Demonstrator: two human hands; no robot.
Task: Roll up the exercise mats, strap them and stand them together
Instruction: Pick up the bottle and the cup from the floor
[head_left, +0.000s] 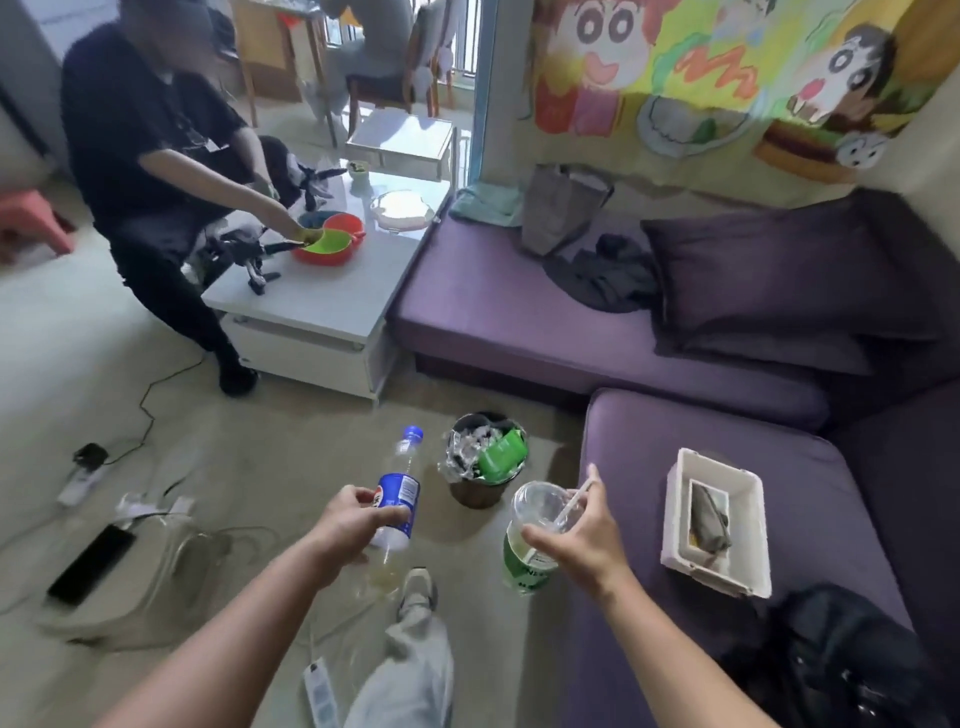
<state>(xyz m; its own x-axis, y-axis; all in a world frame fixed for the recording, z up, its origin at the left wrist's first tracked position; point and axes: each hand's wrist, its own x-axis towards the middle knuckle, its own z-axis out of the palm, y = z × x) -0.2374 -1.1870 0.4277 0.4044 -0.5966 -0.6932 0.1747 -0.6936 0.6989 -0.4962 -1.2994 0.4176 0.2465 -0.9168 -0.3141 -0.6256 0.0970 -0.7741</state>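
Both hands are occupied at the near edge of the view, above a trouser leg and shoe (418, 587). A bottle (400, 493) with a blue cap is gripped round its middle by the left hand (353, 519), with the fingers curled about it. A lidded cup (530, 525) with a straw is held near its top by the right hand (576, 535), thumb on one side and fingers on the other.

No mats can be made out anywhere in view, so their place cannot be told. Nothing rolled, strapped or stood up is shown.

Judged from this, the task proper is not yet begun. Bottle and cup are held just short of a full bin (485, 467) on the floor (260, 415), which suggests that litter is being cleared first. Rolling, strapping and standing the mats together are all left to be done.

To the right of the bin, a white box (717, 525) lies on a purple sofa (649, 467). Cables and a phone (91, 564) are scattered on the floor to the left. Farther off, bowls on a white surface (311, 306) are being handled by a seated person (156, 156).
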